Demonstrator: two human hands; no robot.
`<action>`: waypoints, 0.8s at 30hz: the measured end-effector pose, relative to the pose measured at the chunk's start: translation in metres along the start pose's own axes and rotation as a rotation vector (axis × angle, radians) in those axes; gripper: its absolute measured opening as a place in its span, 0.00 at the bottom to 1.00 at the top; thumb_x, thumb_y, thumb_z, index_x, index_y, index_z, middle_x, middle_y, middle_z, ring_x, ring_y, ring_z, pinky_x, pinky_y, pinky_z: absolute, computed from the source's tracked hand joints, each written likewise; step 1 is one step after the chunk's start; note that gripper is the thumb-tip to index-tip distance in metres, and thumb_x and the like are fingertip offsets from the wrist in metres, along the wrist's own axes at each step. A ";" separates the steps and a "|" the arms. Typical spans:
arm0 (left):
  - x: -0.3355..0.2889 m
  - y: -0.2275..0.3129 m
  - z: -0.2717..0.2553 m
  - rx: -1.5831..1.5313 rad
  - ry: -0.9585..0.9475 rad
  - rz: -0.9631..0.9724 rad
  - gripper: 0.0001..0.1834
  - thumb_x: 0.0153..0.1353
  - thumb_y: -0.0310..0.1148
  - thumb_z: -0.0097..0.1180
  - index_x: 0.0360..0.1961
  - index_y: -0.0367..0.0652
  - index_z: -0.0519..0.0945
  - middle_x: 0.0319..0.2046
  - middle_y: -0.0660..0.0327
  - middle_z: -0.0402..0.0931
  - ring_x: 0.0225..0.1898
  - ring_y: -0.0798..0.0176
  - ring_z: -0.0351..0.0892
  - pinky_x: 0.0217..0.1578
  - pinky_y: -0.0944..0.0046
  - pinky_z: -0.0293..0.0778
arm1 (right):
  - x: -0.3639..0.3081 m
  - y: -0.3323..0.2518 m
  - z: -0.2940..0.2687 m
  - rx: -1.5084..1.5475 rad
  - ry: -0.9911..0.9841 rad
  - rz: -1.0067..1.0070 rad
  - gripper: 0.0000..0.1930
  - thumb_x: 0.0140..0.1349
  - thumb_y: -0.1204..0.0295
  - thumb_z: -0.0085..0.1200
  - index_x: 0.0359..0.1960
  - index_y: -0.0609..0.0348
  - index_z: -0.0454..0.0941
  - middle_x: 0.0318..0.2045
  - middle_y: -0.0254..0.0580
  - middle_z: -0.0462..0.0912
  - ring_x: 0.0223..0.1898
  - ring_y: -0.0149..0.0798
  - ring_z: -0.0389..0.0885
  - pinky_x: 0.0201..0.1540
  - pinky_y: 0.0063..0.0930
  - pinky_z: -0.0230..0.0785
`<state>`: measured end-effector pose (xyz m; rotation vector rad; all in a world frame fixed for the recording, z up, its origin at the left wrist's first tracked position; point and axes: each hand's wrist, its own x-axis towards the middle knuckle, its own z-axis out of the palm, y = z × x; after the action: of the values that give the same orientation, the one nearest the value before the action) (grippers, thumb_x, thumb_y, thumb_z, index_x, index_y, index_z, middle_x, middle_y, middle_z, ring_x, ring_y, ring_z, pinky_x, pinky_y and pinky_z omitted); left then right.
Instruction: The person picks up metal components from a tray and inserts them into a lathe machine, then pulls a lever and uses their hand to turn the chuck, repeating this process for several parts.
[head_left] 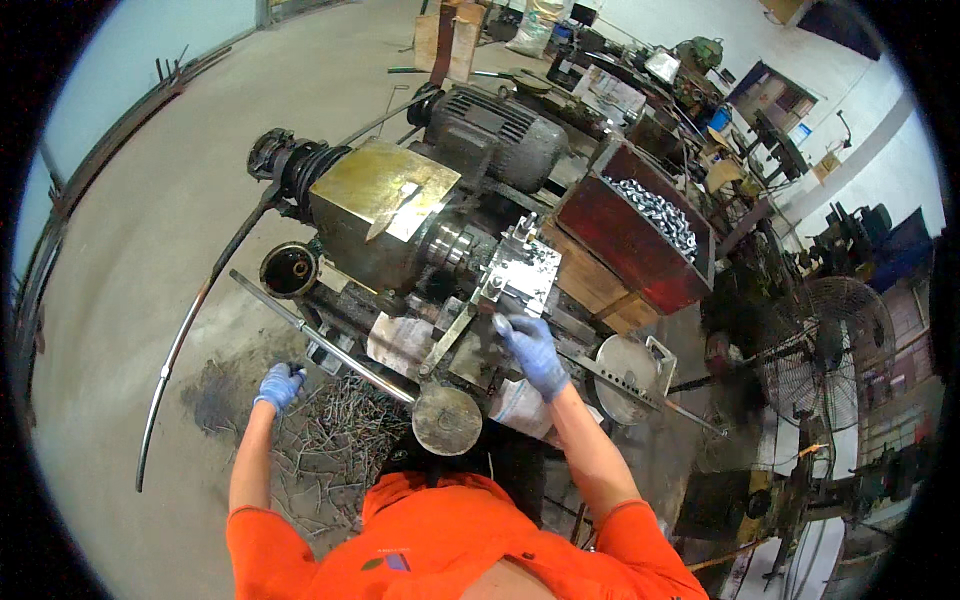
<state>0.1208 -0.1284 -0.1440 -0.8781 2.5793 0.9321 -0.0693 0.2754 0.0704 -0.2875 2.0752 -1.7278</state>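
My right hand (537, 358), in a blue glove, is closed in a pinch on a small shiny metal part (501, 324). It is just in front of the lathe's silver tool block (522, 272), to the right of the round metal chuck (449, 246). My left hand (279, 387), also gloved in blue, is lower down on the left, beside the front of the machine. Its fingers are curled around something dark that I cannot make out. A long bare metal lever (330, 340) slopes between my hands toward a round metal disc (447, 420) near my body.
A red bin (635, 235) of small silver parts stands behind the tool block on the right. Curly metal shavings (340, 430) cover the floor below my left hand. A motor (500, 135) sits behind the machine; a caged fan (830, 340) stands far right. Another long lever (185, 345) sticks out left.
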 end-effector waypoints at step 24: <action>-0.108 -0.022 -0.145 0.288 0.795 -0.295 0.28 0.60 0.59 0.40 0.36 0.45 0.78 0.31 0.49 0.79 0.36 0.45 0.78 0.37 0.50 0.72 | 0.099 -0.069 0.044 -1.450 -0.085 -0.501 0.30 0.55 0.43 0.42 0.26 0.61 0.81 0.26 0.52 0.81 0.32 0.50 0.79 0.44 0.40 0.65</action>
<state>0.2138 -0.1868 0.0012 -1.7383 2.9362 0.1057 -0.1454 0.1806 0.1128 -1.3000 2.9215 -0.0046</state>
